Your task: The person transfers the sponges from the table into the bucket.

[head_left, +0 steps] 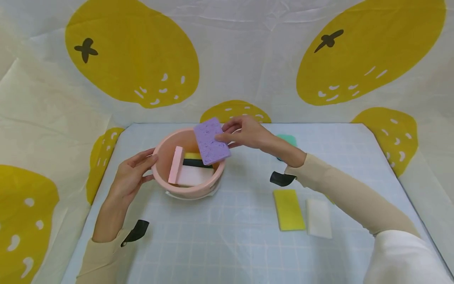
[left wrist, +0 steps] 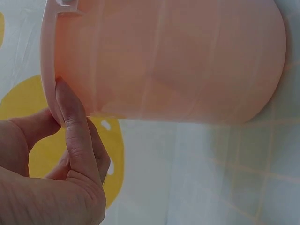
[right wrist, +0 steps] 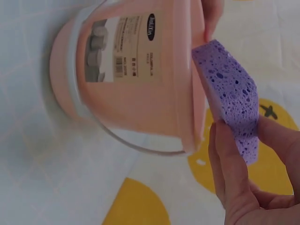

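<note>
A pink bucket (head_left: 189, 192) stands upright on the table, left of centre. My left hand (head_left: 129, 173) pinches its rim at the left side, thumb and fingers on either side of the edge in the left wrist view. Between thumb and fingers my right hand (head_left: 248, 134) holds a purple sponge (head_left: 212, 144) over the bucket's right rim. In the right wrist view the porous purple sponge (right wrist: 229, 91) is tilted at the bucket's mouth. Inside the bucket are a pink sponge (head_left: 176, 165), a white sponge (head_left: 195, 176) and a yellow sponge with a dark layer (head_left: 197, 162).
A yellow sponge (head_left: 289, 210) and a white sponge (head_left: 319, 218) lie on the table at the right. Behind the right forearm a teal item (head_left: 288, 139) and a bit of yellow are partly hidden. The bucket's white handle (right wrist: 126, 140) hangs down its side.
</note>
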### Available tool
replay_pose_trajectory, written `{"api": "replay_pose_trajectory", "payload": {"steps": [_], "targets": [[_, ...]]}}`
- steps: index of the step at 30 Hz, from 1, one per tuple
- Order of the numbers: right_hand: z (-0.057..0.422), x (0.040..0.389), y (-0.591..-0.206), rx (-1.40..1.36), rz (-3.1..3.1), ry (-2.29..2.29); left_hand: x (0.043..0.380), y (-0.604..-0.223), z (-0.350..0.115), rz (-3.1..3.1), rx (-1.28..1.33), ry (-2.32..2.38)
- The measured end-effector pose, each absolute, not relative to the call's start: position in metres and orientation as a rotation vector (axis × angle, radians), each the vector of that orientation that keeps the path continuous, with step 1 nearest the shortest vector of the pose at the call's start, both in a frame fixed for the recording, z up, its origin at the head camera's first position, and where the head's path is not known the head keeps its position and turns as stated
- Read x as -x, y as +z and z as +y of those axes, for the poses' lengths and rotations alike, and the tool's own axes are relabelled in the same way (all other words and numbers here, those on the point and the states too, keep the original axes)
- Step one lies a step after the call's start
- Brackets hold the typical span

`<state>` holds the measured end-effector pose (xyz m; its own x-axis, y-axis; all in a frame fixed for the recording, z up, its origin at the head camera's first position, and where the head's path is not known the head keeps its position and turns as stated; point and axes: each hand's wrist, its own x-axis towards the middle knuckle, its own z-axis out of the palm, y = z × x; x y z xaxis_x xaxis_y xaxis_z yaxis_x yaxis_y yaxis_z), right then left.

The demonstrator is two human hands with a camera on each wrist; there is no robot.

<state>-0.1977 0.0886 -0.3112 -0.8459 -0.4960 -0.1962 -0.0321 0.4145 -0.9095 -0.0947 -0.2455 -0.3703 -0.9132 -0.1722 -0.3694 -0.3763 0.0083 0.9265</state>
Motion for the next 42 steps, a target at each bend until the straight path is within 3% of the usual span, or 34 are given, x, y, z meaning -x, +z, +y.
{"api": "replay_pose_trajectory", "payload": {"steps": [23, 42], "targets": [[0.023, 0.190, -0.321, 0.810, 2.577, -0.963, 0.095, -0.373, -0.247, 2.091, 0.577, 2.079], [0.007, 0.181, -0.328, 0.945, 2.658, -0.648, 0.094, -0.374, -0.248, 2.072, 0.525, 2.113]]}}
